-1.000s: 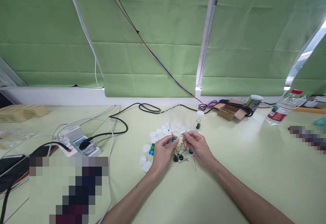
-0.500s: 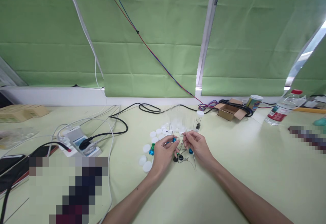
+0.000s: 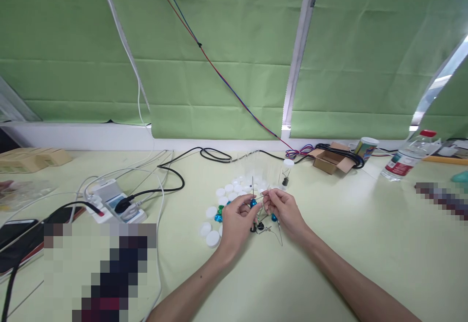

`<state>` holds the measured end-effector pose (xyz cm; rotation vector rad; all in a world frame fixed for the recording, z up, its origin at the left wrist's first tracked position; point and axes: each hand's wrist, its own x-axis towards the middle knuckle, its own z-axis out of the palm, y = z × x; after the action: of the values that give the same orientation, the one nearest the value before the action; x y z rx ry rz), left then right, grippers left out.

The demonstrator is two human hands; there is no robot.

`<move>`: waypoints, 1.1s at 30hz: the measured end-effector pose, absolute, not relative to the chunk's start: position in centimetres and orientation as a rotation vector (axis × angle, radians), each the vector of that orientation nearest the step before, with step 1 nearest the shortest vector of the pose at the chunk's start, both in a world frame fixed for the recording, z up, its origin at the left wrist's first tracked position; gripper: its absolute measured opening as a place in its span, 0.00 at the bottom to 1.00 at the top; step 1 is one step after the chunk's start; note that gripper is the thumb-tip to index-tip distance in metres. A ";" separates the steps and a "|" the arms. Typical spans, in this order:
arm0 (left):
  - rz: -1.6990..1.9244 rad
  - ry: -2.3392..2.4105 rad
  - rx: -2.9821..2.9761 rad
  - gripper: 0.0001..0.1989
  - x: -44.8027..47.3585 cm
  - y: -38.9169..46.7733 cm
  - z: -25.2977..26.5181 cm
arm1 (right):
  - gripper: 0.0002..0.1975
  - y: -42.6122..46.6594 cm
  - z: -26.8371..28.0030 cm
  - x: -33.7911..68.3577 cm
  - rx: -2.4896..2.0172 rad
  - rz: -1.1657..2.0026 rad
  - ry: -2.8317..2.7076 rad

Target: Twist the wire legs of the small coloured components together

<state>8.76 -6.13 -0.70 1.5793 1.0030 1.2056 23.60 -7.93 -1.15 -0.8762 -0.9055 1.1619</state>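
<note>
A small blue piece (image 3: 253,203) sits pinched in the left hand (image 3: 236,219); just right of this piece, the right hand (image 3: 284,211) grasps a thin wire (image 3: 260,197). White caps (image 3: 211,212) lie left of the piece on the desk (image 3: 383,219).

Between the fingers of the left hand (image 3: 236,222), the blue bead (image 3: 253,203) now shows more of its round side, and the thin wire (image 3: 252,188) rising from it, tilted leftward before, has swung nearly upright. At the far left edge, what may be another person's fingers (image 3: 5,185) have come in by the clear plastic bag (image 3: 31,191).
</note>
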 end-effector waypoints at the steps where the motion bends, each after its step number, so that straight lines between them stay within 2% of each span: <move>1: 1.211 1.004 1.582 0.14 8.8 -6.1 -0.7 | 0.19 -8.0 -1.1 23.6 -0.877 1.163 -0.905; 33: 1.097 0.854 1.379 0.12 8.9 -5.9 0.0 | 0.17 -7.8 -1.4 24.2 -0.834 1.168 -0.908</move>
<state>8.94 -5.89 0.05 1.3790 0.8535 1.0973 24.20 -7.76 -1.35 -0.8344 -0.9081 1.1681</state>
